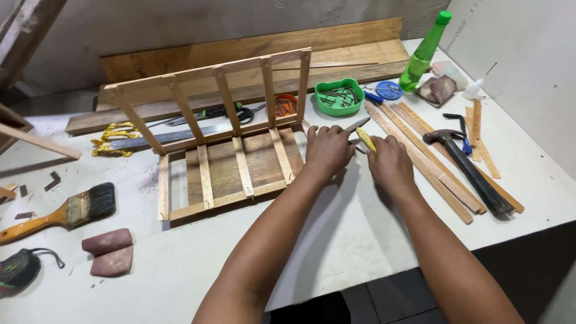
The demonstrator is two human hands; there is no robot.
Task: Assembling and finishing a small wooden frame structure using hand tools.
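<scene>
My left hand (pixel 327 150) and my right hand (pixel 390 162) meet over the white table (pixel 348 240), just right of a slatted wooden frame (pixel 225 144). Both hands close around a pair of pliers (pixel 362 135) with yellow handles; its dark metal jaws stick out between them toward the back. The frame has one ladder-like panel lying flat and a second standing tilted up from its far edge. What the jaws pinch, if anything, is hidden by my fingers.
Right of my hands lie several thin wood strips (pixel 420 156) and a hammer (pixel 465 165). Behind are a green bowl of nails (pixel 339 97), a blue lid (pixel 389 90), a green bottle (pixel 425 53), scissors and planks. A paintbrush (pixel 66 213), sanding blocks (pixel 108 252) and tape measure (pixel 18 270) lie left.
</scene>
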